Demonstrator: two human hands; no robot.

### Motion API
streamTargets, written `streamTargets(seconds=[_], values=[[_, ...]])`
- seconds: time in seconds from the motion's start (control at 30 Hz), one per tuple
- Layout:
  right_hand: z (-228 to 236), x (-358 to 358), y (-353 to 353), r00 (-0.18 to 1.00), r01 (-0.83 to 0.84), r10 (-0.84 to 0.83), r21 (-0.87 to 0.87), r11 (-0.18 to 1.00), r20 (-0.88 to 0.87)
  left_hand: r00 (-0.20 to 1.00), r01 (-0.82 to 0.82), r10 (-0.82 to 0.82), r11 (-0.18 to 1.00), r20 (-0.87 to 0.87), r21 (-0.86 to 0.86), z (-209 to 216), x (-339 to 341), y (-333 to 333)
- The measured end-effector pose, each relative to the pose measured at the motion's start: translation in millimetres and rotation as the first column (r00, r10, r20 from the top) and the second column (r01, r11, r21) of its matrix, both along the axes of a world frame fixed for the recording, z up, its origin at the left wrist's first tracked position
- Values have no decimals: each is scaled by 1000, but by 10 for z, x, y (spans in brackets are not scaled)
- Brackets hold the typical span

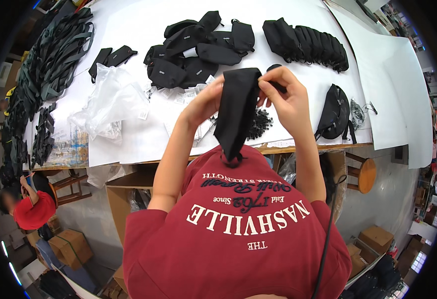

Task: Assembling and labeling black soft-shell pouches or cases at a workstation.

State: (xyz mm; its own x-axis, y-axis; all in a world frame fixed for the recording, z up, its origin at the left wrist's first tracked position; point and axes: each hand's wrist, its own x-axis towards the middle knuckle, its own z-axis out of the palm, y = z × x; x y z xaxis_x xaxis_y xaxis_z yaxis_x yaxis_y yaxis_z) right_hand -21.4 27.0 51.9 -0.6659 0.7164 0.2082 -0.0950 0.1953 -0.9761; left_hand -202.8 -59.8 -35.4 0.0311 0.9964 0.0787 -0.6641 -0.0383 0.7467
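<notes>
the right hand point(289, 97) pinches the upper right corner of a black pouch point(237, 112) between thumb and forefinger; the left hand point(209, 99) is at the pouch's left side, its fingers hidden behind the cloth, so how tightly they close cannot be told. the pouch hangs lengthwise above the worktop's near edge, its lower end in front of the red shirt point(236, 199). for good control, the left hand should bear the weight and hold the side flat, leaving the right fingertips free for fine work at the corner; a tight squeeze would likely crease the soft fabric. it would help to turn that corner toward the eyes.

behind the pouch, small black pieces point(259, 124) lie bunched on the worktop point(128, 30), best not swept by a wrist. farther out, pouches lie in a loose heap point(183, 42) and a neat row point(305, 45), with a crumpled clear bag point(114, 102) to the left.
</notes>
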Motion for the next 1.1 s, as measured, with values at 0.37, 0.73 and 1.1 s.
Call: streamTargets(seconds=[0.37, 0.73, 1.1], values=[[28, -190, -180, 984, 121, -159, 359, 926, 80, 957, -257, 286, 919, 55, -300, 383, 20, 115], [-48, -98, -604, 967, -204, 165, 203, 958, 195, 835, -278, 394, 904, 385, -324, 237, -333, 132], [-49, -109, -620, 987, -137, 123, 134, 982, 108, 893, -335, 390, 909, 225, -249, 337, -203, 96]])
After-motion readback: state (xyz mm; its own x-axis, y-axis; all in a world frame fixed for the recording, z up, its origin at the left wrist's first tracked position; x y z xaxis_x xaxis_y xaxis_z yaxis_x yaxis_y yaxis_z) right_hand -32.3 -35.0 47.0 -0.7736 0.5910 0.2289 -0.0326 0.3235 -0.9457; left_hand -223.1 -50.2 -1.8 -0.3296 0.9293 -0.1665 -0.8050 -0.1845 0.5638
